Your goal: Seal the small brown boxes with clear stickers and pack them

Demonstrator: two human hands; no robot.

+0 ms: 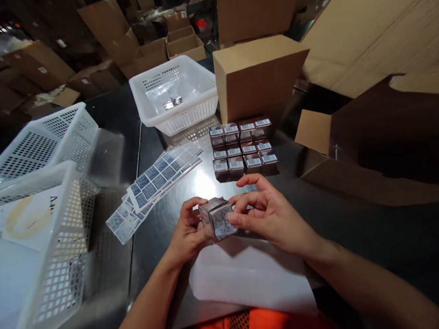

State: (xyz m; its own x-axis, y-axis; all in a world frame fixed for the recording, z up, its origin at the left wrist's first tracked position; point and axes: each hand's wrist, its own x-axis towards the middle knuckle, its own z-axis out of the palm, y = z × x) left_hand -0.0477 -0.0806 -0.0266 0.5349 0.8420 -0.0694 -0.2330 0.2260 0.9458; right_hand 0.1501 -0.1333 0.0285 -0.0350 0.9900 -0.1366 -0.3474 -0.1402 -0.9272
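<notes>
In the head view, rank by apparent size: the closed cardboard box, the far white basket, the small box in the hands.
1. Closed cardboard box
2. Far white basket, looks nearly alike; unsure.
3. Small box, despite nearness.

A white perforated plastic basket (pixel 177 96) stands at the back of the dark surface (pixel 369 236), beside a closed brown cardboard carton (pixel 259 76). Two more white perforated baskets (pixel 43 190) sit at the left edge. A white paper sheet (pixel 252 278) lies at the near edge.
</notes>
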